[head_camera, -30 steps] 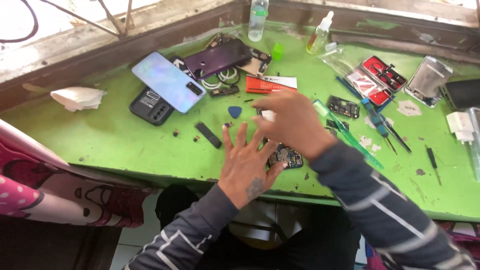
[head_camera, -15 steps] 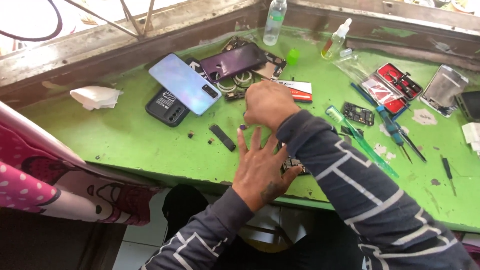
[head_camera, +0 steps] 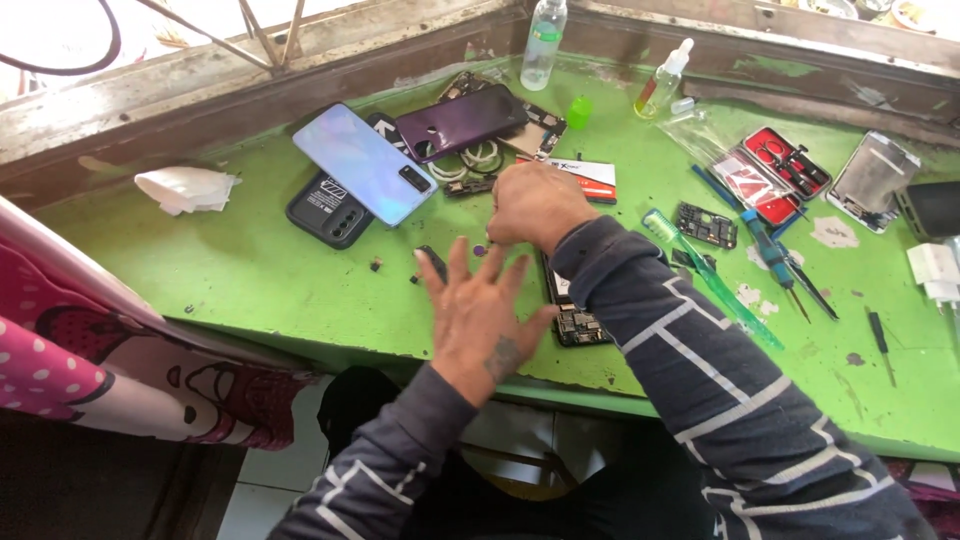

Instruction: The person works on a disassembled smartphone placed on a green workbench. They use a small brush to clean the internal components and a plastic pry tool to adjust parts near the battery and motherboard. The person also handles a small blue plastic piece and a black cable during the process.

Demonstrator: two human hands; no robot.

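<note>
Since the earlier frame, right hand (head_camera: pixel 535 208) sits curled and narrow, apparently pinching something too small to tell, just beyond the left hand (head_camera: pixel 482 310), which lies flat, fingers spread wide. An opened phone (head_camera: pixel 572 312) lies under both, partly covered; screwdrivers (head_camera: pixel 780 262) rest farther right.

bare green table (head_camera: pixel 230 270) leftward, phones (head_camera: pixel 365 165) crowding ahead, tools (head_camera: pixel 775 250) rightward

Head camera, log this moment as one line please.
left hand: flat, fingers spread on green table | right hand: closed, fingertips down near small purple part | opened phone: partly under both arms
</note>
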